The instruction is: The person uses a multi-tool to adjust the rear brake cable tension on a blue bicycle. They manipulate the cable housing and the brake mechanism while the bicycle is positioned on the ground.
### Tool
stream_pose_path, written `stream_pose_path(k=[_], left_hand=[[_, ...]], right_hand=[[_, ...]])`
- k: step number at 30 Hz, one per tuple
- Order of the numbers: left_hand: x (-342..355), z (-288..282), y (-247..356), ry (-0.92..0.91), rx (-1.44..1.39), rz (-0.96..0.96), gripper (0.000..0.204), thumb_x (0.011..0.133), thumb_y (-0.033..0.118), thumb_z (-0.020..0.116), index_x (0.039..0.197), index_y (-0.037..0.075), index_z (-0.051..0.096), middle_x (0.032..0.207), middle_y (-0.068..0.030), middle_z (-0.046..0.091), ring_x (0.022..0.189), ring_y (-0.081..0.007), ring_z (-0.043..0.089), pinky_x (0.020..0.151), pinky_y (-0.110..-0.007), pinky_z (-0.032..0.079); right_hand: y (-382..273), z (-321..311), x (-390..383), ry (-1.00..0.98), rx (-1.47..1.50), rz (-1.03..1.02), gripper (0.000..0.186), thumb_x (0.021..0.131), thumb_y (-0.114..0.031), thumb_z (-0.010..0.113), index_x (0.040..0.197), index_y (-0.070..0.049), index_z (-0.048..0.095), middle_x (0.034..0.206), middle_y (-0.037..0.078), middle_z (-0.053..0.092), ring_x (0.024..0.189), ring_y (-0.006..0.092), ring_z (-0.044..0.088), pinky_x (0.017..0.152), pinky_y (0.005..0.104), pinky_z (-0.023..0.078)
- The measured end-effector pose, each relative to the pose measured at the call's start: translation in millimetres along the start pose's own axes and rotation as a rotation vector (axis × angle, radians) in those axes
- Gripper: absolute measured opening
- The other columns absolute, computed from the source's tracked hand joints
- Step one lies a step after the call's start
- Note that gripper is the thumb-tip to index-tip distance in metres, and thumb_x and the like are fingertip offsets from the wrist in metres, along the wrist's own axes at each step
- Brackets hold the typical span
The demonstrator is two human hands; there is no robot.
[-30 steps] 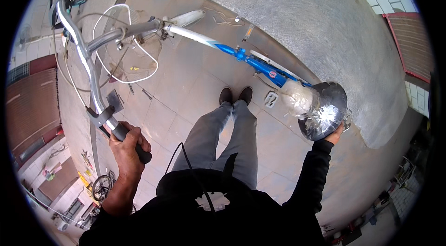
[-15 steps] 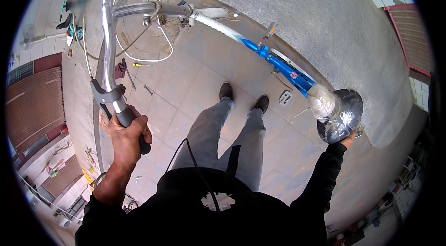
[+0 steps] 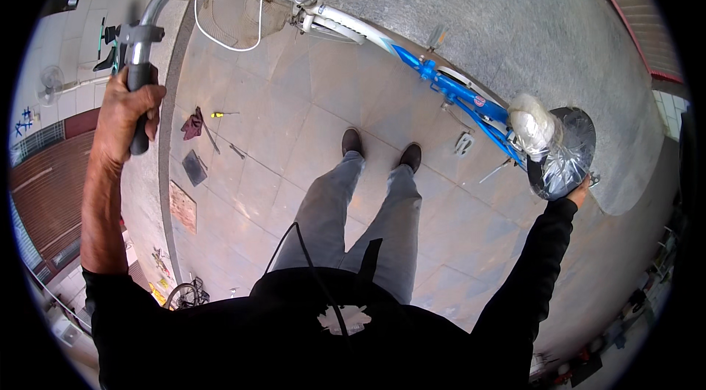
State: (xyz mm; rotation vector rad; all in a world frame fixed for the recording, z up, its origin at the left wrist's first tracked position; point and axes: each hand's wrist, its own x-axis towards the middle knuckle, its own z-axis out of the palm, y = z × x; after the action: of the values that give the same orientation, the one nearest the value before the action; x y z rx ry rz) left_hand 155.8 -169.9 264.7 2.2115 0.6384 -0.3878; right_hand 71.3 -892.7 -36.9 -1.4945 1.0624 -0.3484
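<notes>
Left hand [image 3: 129,116] wrapped fully round the dark handlebar grip [image 3: 138,107], beside the grey brake lever [image 3: 140,33]. Blue-and-white bicycle frame [image 3: 441,84] slanting across the paved floor [image 3: 279,132], above two dark shoes [image 3: 379,149]. Right hand [image 3: 577,191] mostly hidden under the plastic-wrapped saddle [image 3: 562,151], touching it; closure impossible to tell.
</notes>
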Motion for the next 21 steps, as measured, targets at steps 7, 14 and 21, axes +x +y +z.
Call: stream_pose_path(k=[7, 14, 21], left_hand=[[-9, -3, 2, -0.003, 0.054, 0.092, 0.02, 0.075, 0.016, 0.062, 0.081, 0.001, 0.049, 0.058, -0.0001, 0.044, 0.037, -0.0066, 0.041, 0.033, -0.02, 0.035], [-4, -10, 1, 0.0, 0.203, 0.25, 0.028, 0.08, 0.027, 0.061, 0.087, 0.002, 0.052, 0.063, 0.0016, 0.045, 0.042, -0.0031, 0.043, 0.037, -0.016, 0.038], [2, -11, 6, 0.122, 0.436, 0.438, 0.046, 0.082, 0.044, 0.057, 0.099, 0.001, 0.059, 0.069, 0.0009, 0.047, 0.05, -0.0031, 0.045, 0.043, -0.017, 0.04]], right_hand=[[-5, 14, -5, -0.069, 0.165, 0.063, 0.045, 0.091, -0.035, 0.039, 0.114, 0.0, 0.056, 0.111, 0.011, 0.06, 0.098, 0.0231, 0.059, 0.086, 0.032, 0.044], [38, -11, 66, -0.109, -0.035, -0.056, 0.05, 0.093, -0.038, 0.033, 0.113, 0.001, 0.057, 0.107, 0.011, 0.063, 0.094, 0.0218, 0.058, 0.086, 0.0274, 0.041], [41, 8, 74, -0.094, 0.045, -0.055, 0.048, 0.094, -0.036, 0.032, 0.115, 0.0, 0.057, 0.107, 0.014, 0.063, 0.098, 0.0219, 0.058, 0.086, 0.0278, 0.042]])
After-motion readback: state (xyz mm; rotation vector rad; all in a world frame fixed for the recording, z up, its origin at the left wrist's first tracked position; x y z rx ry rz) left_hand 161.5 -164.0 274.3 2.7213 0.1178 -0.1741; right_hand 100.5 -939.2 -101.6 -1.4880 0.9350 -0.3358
